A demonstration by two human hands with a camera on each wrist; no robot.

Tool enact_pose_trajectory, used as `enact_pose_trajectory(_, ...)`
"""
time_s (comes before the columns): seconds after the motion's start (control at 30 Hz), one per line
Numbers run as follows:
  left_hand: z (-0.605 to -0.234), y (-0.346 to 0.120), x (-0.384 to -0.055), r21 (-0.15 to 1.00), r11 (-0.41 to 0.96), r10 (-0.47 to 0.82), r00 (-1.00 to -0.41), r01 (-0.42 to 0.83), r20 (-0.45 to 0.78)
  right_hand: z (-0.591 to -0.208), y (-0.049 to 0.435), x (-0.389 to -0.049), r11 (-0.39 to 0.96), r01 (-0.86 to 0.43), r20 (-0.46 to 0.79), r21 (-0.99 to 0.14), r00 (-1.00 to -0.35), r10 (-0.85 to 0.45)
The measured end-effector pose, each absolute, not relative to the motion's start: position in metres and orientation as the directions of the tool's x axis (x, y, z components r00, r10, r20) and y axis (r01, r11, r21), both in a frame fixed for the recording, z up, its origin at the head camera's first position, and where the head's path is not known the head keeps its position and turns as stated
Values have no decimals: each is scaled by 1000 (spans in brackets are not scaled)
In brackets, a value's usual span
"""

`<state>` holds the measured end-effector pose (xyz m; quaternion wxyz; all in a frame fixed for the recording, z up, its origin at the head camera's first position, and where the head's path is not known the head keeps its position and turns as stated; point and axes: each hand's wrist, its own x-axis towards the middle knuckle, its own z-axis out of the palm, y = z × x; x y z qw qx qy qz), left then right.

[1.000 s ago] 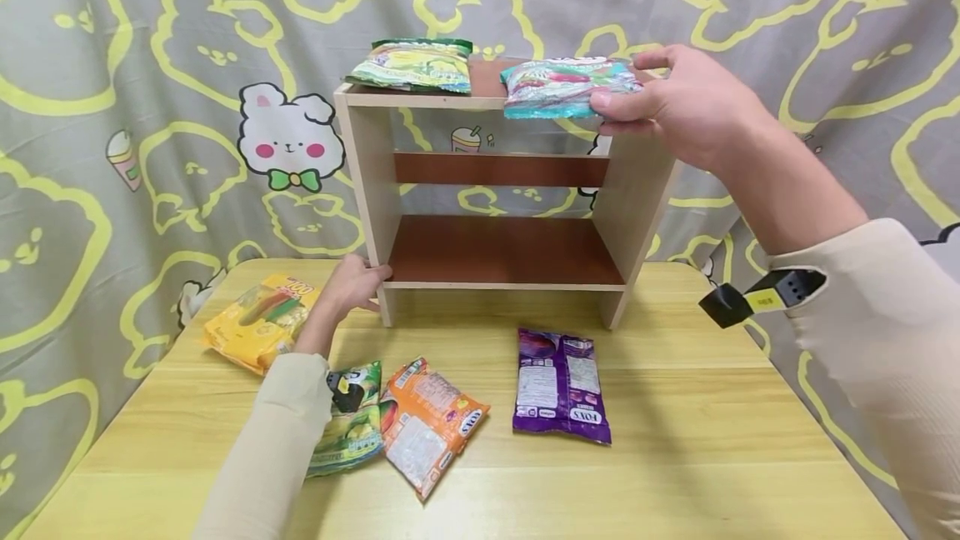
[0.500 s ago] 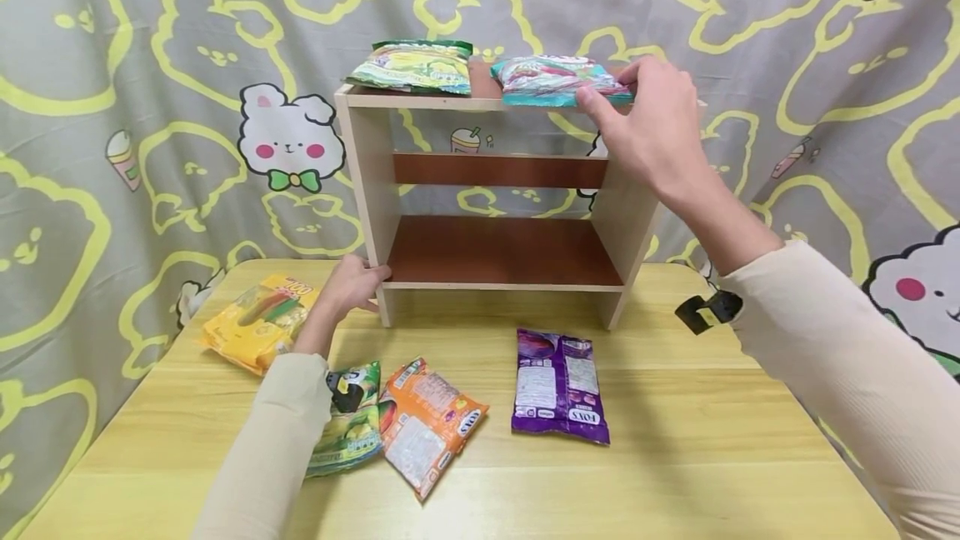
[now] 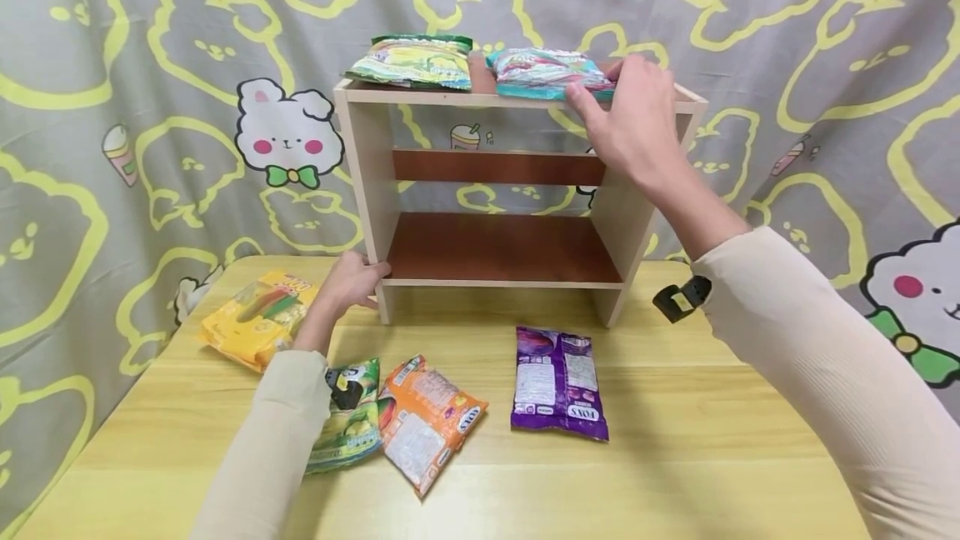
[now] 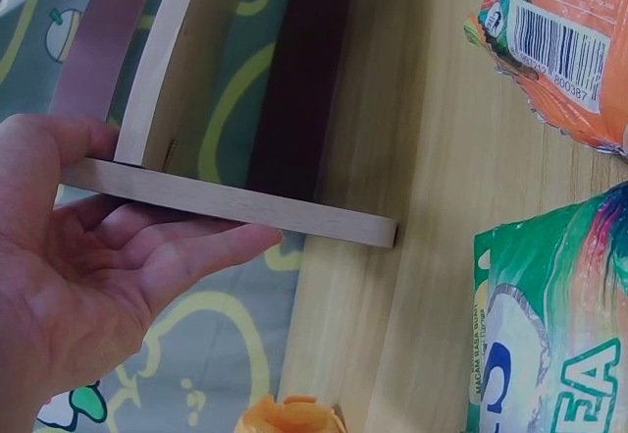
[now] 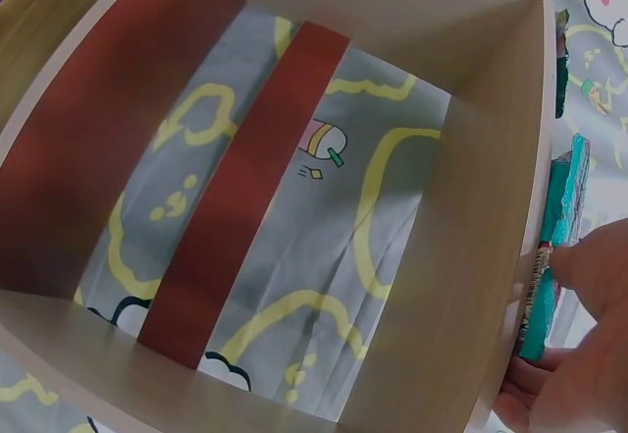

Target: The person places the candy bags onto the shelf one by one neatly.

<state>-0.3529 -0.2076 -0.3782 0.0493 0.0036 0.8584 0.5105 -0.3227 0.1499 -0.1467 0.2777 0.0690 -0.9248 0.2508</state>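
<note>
A small wooden shelf [image 3: 510, 250] with brown boards stands on the table. My left hand [image 3: 351, 280] grips its left side panel [image 4: 245, 202], thumb on one face and fingers along the other. On the right part of the shelf's top lies a teal candy bag [image 3: 546, 73]. My right hand [image 3: 637, 111] pinches that bag's right end, the thumb at its front edge; the other fingers are partly hidden. In the right wrist view the teal bag [image 5: 557, 246] lies flat along the top board. A green-and-yellow candy bag [image 3: 415, 62] lies on the top's left part.
On the table lie a yellow bag [image 3: 258, 319] at the left, a green bag [image 3: 348, 423] partly under the left sleeve, an orange bag [image 3: 427, 423] touching it, and a purple bag [image 3: 558, 386] before the shelf. A patterned curtain [image 3: 187, 48] hangs behind.
My right hand has moved left and set the teal bag down on the shelf top, then shifted it slightly further left and back. My left hand has stayed on the side panel.
</note>
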Motion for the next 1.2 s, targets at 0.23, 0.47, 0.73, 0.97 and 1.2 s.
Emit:
enact_pose_trajectory(0.23,-378,-209,-353,871,488,53,-994,-57,-94,-145,143,-328,865,-263,547,-428,-837,17)
enact_pose_trajectory(0.47,-378,-209,-353,873,484,45,-994,-61,-95,-144,139,-332,860,-247,518,-447,-855,23)
enact_pose_trajectory(0.73,-378,-206,-354,873,485,46,-995,-56,-90,-146,139,-329,893,-217,536,-394,-844,31)
enact_pose_trajectory(0.97,-379,-208,-355,874,483,50,-995,-55,-90,-149,122,-316,913,-276,616,-300,-787,-36)
enact_pose_trajectory(1.2,-379,-209,-355,870,490,50,-995,-53,-89,-165,110,-306,920,-362,641,-151,-744,-188)
